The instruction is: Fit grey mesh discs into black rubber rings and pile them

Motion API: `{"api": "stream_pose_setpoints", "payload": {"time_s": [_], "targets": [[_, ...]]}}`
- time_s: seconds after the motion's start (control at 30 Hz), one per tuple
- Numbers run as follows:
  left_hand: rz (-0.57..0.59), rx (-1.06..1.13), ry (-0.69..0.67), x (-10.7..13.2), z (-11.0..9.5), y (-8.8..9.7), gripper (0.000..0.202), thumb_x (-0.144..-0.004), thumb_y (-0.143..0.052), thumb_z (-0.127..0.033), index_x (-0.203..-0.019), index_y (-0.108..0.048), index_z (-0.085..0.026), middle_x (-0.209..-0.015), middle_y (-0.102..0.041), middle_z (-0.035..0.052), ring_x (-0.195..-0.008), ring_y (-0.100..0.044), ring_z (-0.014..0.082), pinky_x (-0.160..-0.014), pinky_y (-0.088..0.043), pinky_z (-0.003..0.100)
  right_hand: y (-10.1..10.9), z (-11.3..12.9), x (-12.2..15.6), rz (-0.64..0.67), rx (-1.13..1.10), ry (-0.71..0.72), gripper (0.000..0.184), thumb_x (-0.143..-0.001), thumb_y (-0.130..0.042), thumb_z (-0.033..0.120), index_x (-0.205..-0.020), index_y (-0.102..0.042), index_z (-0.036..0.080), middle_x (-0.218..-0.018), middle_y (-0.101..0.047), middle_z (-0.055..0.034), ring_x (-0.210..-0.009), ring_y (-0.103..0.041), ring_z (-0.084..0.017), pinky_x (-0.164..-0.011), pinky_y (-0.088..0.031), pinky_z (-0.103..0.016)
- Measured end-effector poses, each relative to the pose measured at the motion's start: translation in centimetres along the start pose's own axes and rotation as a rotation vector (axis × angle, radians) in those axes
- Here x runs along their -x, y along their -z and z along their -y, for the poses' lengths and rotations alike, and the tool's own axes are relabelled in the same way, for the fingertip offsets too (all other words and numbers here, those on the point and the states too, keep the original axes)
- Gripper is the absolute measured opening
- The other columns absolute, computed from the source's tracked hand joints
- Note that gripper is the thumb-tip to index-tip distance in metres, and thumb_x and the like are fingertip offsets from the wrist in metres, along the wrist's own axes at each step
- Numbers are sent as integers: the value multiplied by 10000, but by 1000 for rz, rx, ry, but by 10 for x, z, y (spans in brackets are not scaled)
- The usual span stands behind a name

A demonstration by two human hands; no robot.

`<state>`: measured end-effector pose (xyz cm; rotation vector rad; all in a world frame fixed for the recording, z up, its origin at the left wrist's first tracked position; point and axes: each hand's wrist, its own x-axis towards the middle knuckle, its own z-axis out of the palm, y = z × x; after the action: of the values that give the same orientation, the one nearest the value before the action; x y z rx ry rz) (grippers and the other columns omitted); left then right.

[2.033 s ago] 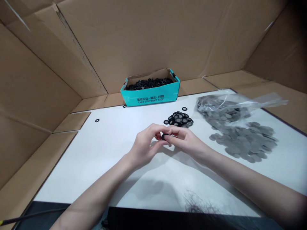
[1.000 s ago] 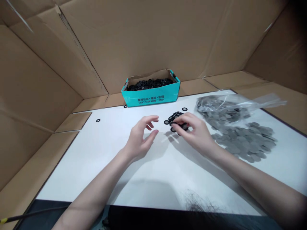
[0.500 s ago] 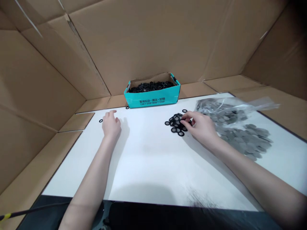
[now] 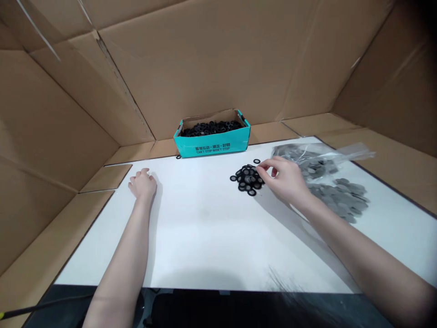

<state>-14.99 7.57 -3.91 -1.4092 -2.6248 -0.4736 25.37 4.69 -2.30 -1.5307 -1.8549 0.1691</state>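
A pile of black rings (image 4: 246, 186), several with grey discs in them, lies on the white tabletop. My right hand (image 4: 287, 180) is at the pile's right edge, with thumb and index finger pinched together; anything between the tips is too small to make out. One loose black ring (image 4: 256, 161) lies just behind the pile. At the table's left side, my left hand (image 4: 143, 184) rests low with its fingers curled down. Its fingertips are partly hidden, and so is whatever they may hold.
A turquoise box (image 4: 215, 142) full of black rings stands at the back, with one ring (image 4: 178, 157) by its left front corner. On the right are a clear plastic bag (image 4: 307, 159) of grey discs and a loose heap of grey discs (image 4: 341, 198). Cardboard walls (image 4: 218, 59) surround the table.
My left hand has moved left and its fingers have curled over the spot where a loose black ring lay. My right hand has drawn slightly off the pile. The view has shifted a little.
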Motion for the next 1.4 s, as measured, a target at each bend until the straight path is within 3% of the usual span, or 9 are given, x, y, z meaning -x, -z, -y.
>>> {"api": "stream_pose_setpoints", "payload": {"time_s": [0.17, 0.3, 0.4, 0.57, 0.7, 0.97, 1.23, 1.4], "targets": [[-25, 8, 21, -3, 3, 1, 458, -894, -456, -141, -1334, -576, -174, -1333, -590, 198, -1219, -541, 381, -975, -439, 492, 42, -8, 3, -46, 47, -70, 251, -802, -512, 357, -735, -690, 194, -741, -671, -56, -635, -547, -178, -645, -376, -302], [-4, 13, 22, -5, 4, 0, 423, -868, -490, -113, -1257, -637, -190, -1191, -662, 186, -1141, -584, 379, -900, -468, 470, 72, -36, 15, -11, 188, -183, 210, -761, -539, 356, -724, -680, 205, -784, -696, -51, -686, -574, -187, -664, -385, -303], [-20, 25, 4, -5, 4, 0, 376, -858, -502, -109, -1181, -668, -205, -1174, -663, 163, -1146, -576, 366, -871, -472, 433, 81, -64, 27, 89, 337, -296, 200, -745, -569, 373, -735, -711, 232, -761, -700, -41, -695, -592, -212, -616, -377, -311], [-52, 64, -22, -5, 2, -1, 387, -834, -531, -99, -1179, -653, -224, -1181, -636, 126, -1087, -603, 309, -819, -480, 371, 73, -97, 40, 97, 479, -232, 265, -783, -543, 419, -790, -745, 247, -887, -718, -63, -758, -624, -240, -578, -386, -325], [-53, 97, -46, -4, 1, -2, 363, -818, -528, -77, -1110, -681, -230, -1142, -641, 100, -1041, -618, 277, -794, -475, 347, 60, -106, 40, 138, 466, -152, 333, -809, -518, 461, -869, -763, 243, -926, -726, -73, -797, -638, -253, -600, -425, -335], [-53, 154, -56, 3, -5, 2, 406, -770, -531, -30, -1078, -697, -235, -1094, -655, 85, -982, -625, 258, -768, -469, 332, 51, -91, 38, 169, 487, -173, 258, -823, -549, 387, -903, -760, 261, -985, -729, -68, -904, -641, -283, -588, -405, -330], [-50, 186, -84, 7, -9, 4, 415, -762, -510, -9, -1054, -698, -236, -1065, -679, 75, -999, -626, 254, -762, -451, 323, 56, -79, 33, 212, 341, -248, 147, -768, -602, 347, -799, -698, 240, -902, -731, -51, -744, -622, -234, -611, -399, -323], [-52, 191, -77, 7, -8, 3, 405, -772, -507, -12, -1049, -697, -238, -1062, -691, 67, -1005, -628, 252, -764, -446, 321, 56, -74, 32, 201, 294, -284, 144, -743, -617, 355, -800, -691, 245, -896, -741, -62, -761, -614, -254, -604, -390, -333]]}}
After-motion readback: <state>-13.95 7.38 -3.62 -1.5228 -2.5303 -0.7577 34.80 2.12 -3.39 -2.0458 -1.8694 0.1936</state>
